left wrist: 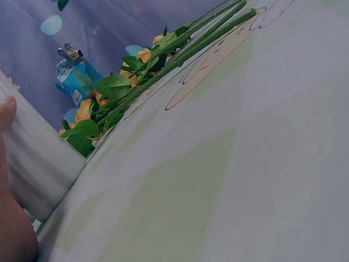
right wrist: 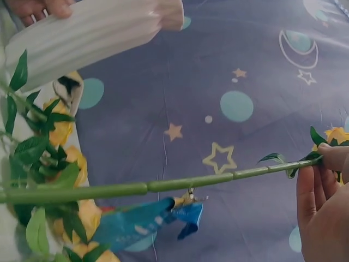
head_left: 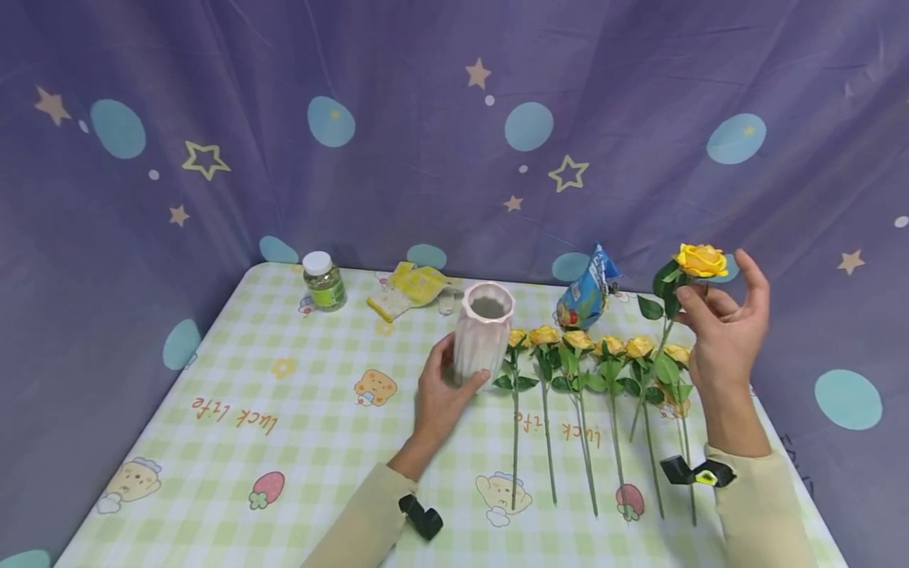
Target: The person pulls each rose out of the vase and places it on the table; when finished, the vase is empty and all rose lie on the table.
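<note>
A pale pinkish-white ribbed vase (head_left: 481,339) stands upright on the table, and my left hand (head_left: 447,388) grips its lower part from the left. In the left wrist view the base of the vase (left wrist: 41,164) meets the tablecloth. My right hand (head_left: 731,335) pinches a yellow artificial rose (head_left: 701,261) by its stem just under the bloom, raised at the right. Its green stem (right wrist: 188,182) runs across the right wrist view. Between the hands, several more yellow roses (head_left: 577,341) lie in a row, blooms away from me and stems toward me.
Behind the roses stands a blue snack bag (head_left: 588,292) with a clip. A jar (head_left: 324,282) with a white lid and a yellow packet (head_left: 415,288) sit at the back left. A purple patterned curtain (head_left: 426,189) hangs behind the checked tablecloth (head_left: 312,465).
</note>
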Demonstrator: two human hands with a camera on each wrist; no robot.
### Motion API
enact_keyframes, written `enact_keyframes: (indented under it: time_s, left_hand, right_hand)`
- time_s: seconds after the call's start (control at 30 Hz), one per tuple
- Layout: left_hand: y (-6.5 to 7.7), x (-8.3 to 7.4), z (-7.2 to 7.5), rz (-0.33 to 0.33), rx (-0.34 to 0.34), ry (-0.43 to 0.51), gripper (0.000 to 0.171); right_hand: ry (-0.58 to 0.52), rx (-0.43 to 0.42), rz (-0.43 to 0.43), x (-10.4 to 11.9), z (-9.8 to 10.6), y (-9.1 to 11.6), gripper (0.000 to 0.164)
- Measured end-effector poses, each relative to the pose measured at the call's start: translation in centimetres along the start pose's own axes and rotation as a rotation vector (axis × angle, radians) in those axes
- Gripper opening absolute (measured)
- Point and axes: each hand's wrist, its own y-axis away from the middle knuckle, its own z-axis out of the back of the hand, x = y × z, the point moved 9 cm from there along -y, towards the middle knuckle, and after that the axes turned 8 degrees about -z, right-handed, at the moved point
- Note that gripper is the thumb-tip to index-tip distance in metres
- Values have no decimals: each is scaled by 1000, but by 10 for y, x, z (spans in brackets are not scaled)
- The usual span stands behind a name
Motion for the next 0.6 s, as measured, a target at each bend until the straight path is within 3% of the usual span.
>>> enact_keyframes:
  time_s: [0.6]
  left_hand:
    - [1,-1,2,26,11,-14,84]
  right_hand:
    - [359,-98,-313,-26,80,0,79]
